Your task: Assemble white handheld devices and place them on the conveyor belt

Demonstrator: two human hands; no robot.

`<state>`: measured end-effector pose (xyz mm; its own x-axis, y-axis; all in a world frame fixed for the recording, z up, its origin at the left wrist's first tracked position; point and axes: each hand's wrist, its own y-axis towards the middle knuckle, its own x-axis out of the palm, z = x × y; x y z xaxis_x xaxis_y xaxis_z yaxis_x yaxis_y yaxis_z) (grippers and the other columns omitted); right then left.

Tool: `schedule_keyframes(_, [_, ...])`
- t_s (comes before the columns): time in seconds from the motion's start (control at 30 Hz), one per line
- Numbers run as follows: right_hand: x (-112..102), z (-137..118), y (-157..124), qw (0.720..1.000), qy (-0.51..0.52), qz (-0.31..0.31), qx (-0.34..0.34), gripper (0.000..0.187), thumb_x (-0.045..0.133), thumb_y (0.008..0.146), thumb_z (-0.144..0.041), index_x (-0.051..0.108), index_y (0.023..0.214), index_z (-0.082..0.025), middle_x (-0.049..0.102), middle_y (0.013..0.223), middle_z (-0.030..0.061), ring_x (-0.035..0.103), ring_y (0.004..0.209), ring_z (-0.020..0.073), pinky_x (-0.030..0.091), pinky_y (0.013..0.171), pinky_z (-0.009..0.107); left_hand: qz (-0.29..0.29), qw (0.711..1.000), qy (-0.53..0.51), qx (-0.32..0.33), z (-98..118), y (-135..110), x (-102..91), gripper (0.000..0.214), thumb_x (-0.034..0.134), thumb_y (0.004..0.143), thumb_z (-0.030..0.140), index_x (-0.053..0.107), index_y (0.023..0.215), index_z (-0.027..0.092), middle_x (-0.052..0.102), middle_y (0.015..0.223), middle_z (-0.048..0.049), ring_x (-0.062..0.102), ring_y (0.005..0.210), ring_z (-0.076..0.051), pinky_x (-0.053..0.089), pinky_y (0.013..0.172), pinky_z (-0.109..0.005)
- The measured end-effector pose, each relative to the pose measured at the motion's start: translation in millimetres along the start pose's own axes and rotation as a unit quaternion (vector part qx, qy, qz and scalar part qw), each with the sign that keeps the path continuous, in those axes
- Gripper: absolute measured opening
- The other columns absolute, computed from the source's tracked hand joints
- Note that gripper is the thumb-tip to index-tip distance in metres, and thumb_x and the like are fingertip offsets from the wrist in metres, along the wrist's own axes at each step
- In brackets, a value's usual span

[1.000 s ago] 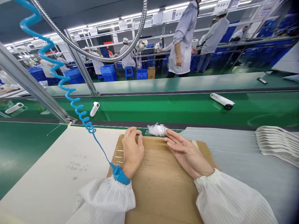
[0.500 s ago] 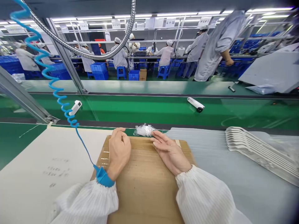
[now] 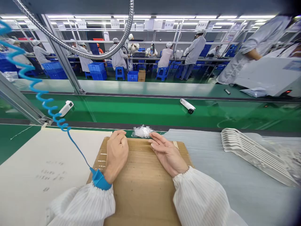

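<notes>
Curling tighter since the earlier frame, the left hand now makes a loose fist over the cardboard, which lies on the desk; whether that grip contains anything is hidden. The right hand has fingers extended, its grip slack, near crumpled plastic just past the cardboard's far edge. Stacked white parts lie on a grey sheet farther right.

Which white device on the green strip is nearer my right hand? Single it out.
The device with the black end, beyond the right hand. The other device lies farther away, to the left of the left hand.
</notes>
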<state>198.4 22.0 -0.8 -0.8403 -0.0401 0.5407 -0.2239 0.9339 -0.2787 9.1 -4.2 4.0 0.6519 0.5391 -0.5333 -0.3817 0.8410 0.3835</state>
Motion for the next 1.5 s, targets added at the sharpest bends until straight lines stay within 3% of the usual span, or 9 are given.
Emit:
schedule_keyframes(0.13, [-1.4,0.8,0.6,1.000,-0.003,-0.006,-0.002,0.047,0.092,0.055,-0.018,0.079,0.098,-0.026,0.069,0.126,0.0027,0.064,0.113,0.0202,0.041,0.112,0.035,-0.002,1.000,0.005,-0.007,1.2,-1.5,-1.9,0.028,0.040,0.081,0.016,0.054,0.057,0.020,0.069,0.104,-0.0072,0.064,0.101,-0.023,0.050,0.088,-0.037])
schedule_keyframes(0.23, [-3.6,1.9,1.9,1.000,-0.007,-0.013,-0.006,0.045,0.091,0.058,-0.018,0.079,0.099,-0.027,0.069,0.127,0.0024,0.063,0.115,0.0204,0.042,0.112,0.035,0.000,1.000,0.004,0.003,-0.1,-2.7,-2.6,0.027,0.043,0.080,0.013,0.061,0.062,0.020,0.067,0.109,-0.0071,0.065,0.104,-0.023,0.050,0.090,-0.038])
schedule_keyframes(0.57, [-9.2,5.7,4.1,0.999,-0.012,-0.031,-0.013,0.042,0.087,0.064,-0.016,0.078,0.103,-0.028,0.068,0.128,0.0019,0.063,0.113,0.0182,0.043,0.110,0.033,0.018,1.000,-0.005,0.025,-3.4,-3.4,-1.7,0.017,0.049,0.076,0.008,0.061,0.069,0.019,0.064,0.112,-0.0074,0.065,0.095,-0.020,0.051,0.078,-0.034])
schedule_keyframes(1.17, [-9.0,5.4,3.6,0.999,-0.021,-0.027,-0.014,0.042,0.087,0.063,-0.018,0.077,0.103,-0.027,0.067,0.130,0.0030,0.062,0.118,0.0216,0.040,0.114,0.038,0.010,0.999,-0.033,0.028,0.8,-3.8,-3.8,0.019,0.048,0.077,0.008,0.062,0.070,0.019,0.064,0.112,-0.0073,0.064,0.098,-0.019,0.051,0.077,-0.032])
schedule_keyframes(1.5, [-4.6,4.7,2.5,1.000,-0.002,-0.025,-0.015,0.043,0.087,0.058,-0.015,0.077,0.099,-0.025,0.069,0.124,0.0039,0.064,0.113,0.0202,0.040,0.112,0.036,0.017,0.998,-0.043,0.042,0.4,-4.5,-2.3,0.012,0.054,0.084,0.017,0.063,0.076,0.020,0.067,0.103,-0.0041,0.065,0.090,-0.018,0.051,0.073,-0.029])
